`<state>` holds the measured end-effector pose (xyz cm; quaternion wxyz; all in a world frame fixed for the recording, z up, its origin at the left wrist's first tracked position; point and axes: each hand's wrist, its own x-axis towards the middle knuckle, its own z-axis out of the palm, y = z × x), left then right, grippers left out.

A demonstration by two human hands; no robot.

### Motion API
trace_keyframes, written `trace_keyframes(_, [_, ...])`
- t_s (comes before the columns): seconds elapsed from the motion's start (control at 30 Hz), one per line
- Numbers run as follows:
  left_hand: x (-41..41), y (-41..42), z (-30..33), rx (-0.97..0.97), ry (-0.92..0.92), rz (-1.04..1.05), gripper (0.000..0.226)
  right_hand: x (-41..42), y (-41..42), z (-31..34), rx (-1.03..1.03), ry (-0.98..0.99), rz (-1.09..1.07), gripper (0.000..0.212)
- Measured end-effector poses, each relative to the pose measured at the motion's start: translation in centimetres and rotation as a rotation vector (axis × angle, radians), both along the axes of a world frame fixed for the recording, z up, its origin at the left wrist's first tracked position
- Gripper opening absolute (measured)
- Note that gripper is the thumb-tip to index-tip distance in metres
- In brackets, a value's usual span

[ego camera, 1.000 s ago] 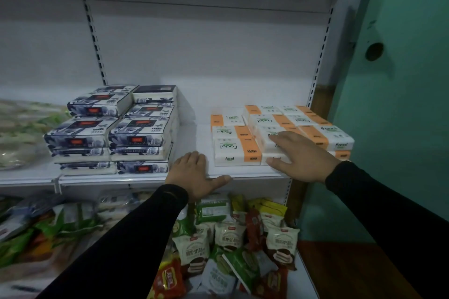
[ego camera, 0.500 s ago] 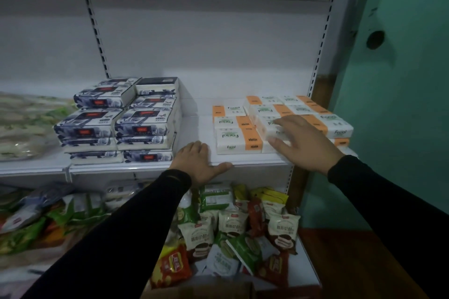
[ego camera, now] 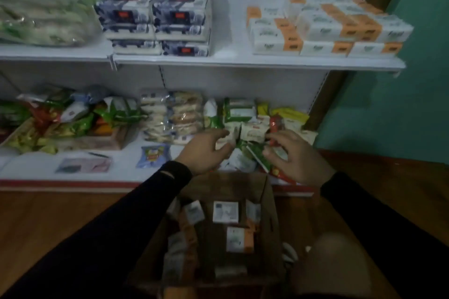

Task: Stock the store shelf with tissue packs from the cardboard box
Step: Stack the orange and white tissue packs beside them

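White-and-orange tissue packs (ego camera: 325, 29) lie stacked at the right end of the upper shelf (ego camera: 243, 62). On the floor below me stands an open cardboard box (ego camera: 272, 226) with several more tissue packs (ego camera: 239, 239) lying loose inside. My left hand (ego camera: 206, 150) and my right hand (ego camera: 296, 158) hover above the box's far edge, in front of the lower shelf. Both hands hold nothing and their fingers are spread.
Blue-and-white boxed packs (ego camera: 158, 9) are stacked left of the tissue packs. A big bag of greenish goods (ego camera: 43, 12) lies at the far left. Snack bags (ego camera: 243, 124) crowd the lower shelf. A green wall (ego camera: 401, 104) is to the right, wooden floor (ego camera: 60, 226) below.
Both hands have left the upper shelf and dropped toward the box. The view has tilted down, bringing the cardboard box and the floor into sight.
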<state>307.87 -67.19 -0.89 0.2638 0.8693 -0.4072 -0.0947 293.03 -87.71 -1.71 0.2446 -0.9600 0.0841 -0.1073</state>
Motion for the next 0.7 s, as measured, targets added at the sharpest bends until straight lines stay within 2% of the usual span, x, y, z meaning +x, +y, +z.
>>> trace_keyframes(0.1, [-0.4,1.9,-5.7,0.153,0.144,-0.026,0.045,0.4,2.5,-5.5,0.073,0.259,-0.019,0.058])
trace_keyframes(0.23, [-0.2,2.7,-12.9,0.317,0.343,-0.038,0.038,1.7,4.8,-13.1,0.146,0.482,-0.038,0.053])
trace_keyframes(0.3, [0.1,2.4,-17.2,0.392,0.388,-0.033,0.044,2.3,5.5,-17.4,0.230,0.587,-0.074,0.052])
trace_keyframes(0.4, [0.3,1.9,-23.8,0.517,0.456,-0.066,0.050,2.2,6.1,-25.0,0.345,0.736,-0.110,0.062])
trace_keyframes(0.47, [0.1,1.4,-27.6,0.637,0.510,-0.132,0.054,1.6,6.7,-29.0,0.422,0.795,-0.184,0.052])
trace_keyframes(0.53, [-0.5,0.9,-30.7,0.646,0.550,-0.205,0.065,1.0,7.4,-32.6,0.455,0.852,-0.269,0.051])
trace_keyframes(0.63, [-1.3,0.5,-35.8,0.705,0.612,-0.190,0.042,0.3,8.6,-37.7,0.531,0.943,-0.390,0.061])
trace_keyframes(0.7, [-1.9,0.1,-38.6,0.729,0.675,-0.161,0.042,0.2,9.1,-39.8,0.586,0.940,-0.493,0.068])
